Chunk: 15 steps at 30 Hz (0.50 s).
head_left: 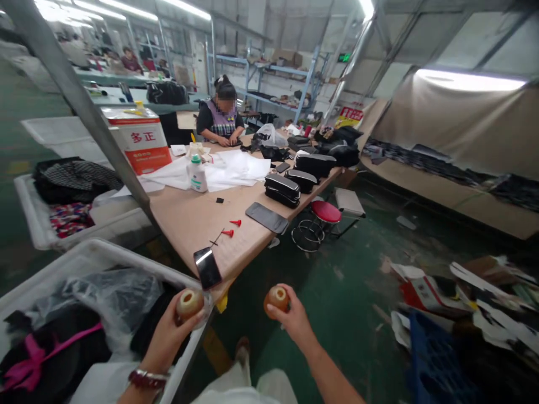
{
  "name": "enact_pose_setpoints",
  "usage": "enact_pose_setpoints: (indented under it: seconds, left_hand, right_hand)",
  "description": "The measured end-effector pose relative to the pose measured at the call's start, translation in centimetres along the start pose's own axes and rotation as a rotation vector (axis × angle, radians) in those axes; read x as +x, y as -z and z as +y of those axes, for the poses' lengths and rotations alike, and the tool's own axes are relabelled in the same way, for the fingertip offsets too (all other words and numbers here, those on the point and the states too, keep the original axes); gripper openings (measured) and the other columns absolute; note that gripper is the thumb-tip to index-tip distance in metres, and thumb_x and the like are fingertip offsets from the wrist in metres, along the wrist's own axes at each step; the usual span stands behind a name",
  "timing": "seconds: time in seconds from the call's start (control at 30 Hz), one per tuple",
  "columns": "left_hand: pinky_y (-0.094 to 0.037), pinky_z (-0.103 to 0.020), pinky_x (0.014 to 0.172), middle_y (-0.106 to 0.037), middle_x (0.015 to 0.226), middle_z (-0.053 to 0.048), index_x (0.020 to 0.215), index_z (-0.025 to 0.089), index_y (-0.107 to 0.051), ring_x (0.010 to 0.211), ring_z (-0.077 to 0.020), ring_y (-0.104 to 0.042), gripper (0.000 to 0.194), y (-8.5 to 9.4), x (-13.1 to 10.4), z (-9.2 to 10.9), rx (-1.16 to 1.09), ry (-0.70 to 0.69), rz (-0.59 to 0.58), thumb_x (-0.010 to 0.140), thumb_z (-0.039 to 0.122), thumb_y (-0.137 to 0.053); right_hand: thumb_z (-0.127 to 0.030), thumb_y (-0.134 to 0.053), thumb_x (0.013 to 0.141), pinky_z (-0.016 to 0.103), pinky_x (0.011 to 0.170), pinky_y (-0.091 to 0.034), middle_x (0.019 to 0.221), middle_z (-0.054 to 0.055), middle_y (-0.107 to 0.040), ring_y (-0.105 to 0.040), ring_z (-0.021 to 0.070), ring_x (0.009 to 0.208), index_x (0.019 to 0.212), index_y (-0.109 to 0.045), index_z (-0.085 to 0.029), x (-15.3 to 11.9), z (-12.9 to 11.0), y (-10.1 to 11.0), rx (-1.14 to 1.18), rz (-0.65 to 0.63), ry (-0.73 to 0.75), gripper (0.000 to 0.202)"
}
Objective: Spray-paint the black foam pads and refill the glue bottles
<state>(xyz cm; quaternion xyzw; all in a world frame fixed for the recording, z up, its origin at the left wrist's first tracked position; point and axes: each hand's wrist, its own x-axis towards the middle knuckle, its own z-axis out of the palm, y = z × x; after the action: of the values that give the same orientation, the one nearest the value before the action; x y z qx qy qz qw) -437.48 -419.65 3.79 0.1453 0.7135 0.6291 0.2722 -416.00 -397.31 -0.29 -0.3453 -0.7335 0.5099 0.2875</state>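
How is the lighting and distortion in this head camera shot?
Head view: the ceiling tube lights are blown out to white; wide-angle distortion bends the metal post and the worktable; both hands, left hand and right hand, look evenly lit and sharp.

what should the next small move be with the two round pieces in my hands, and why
Probably carry both forward and set them on the bare near end of the table. Each hand, left hand and right hand, has a grip on a round brown piece, held short of the table edge over the floor and bin.
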Motion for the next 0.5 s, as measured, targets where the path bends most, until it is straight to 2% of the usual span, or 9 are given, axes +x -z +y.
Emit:
enact_pose_setpoints:
  seconds: [0.1,0.23,0.4,0.5]
  left_hand:
    - [-0.05,-0.043,0.099,-0.067,0.117,-0.012,0.121,0.015,-0.053,0.111,-0.0303,-0.063,0.07,-2.9,3.3,2.0,-0.016,-0.03,0.057,0.064,0.045,-0.081]
    - [-0.05,-0.041,0.099,-0.066,0.12,-0.011,0.124,0.017,-0.053,0.112,-0.0291,-0.063,0.072,-5.4,7.5,3.2,-0.035,-0.039,0.164,0.064,0.042,-0.082]
    - [-0.051,-0.041,0.098,-0.065,0.121,-0.01,0.126,0.019,-0.052,0.111,-0.0292,-0.063,0.074,-7.8,13.0,4.3,-0.09,0.007,0.389,0.062,0.041,-0.083]
    - [-0.052,-0.042,0.098,-0.066,0.12,-0.011,0.126,0.018,-0.052,0.11,-0.0291,-0.064,0.073,-9.8,16.4,5.2,-0.088,0.021,0.551,0.064,0.044,-0.082]
  right_hand:
    - [-0.032,-0.075,0.068,0.039,0.091,-0.05,0.108,0.006,-0.066,-0.063,0.0259,0.099,0.114,-0.058,-0.021,8.1,0.3,-0.6,0.018,-0.081,0.041,0.05]
    - [-0.034,-0.076,0.067,0.039,0.092,-0.049,0.105,0.005,-0.065,-0.062,0.0254,0.098,0.111,-0.058,-0.021,20.2,0.9,-3.1,0.022,-0.194,0.12,0.049]
    - [-0.034,-0.078,0.065,0.039,0.093,-0.047,0.104,0.005,-0.064,-0.06,0.0252,0.099,0.11,-0.058,-0.021,36.0,2.0,-8.5,-0.002,-0.317,0.247,0.051]
    - [-0.034,-0.077,0.064,0.039,0.093,-0.046,0.107,0.006,-0.063,-0.06,0.0253,0.099,0.112,-0.058,-0.021,43.8,2.6,-12.4,-0.012,-0.377,0.289,0.053]
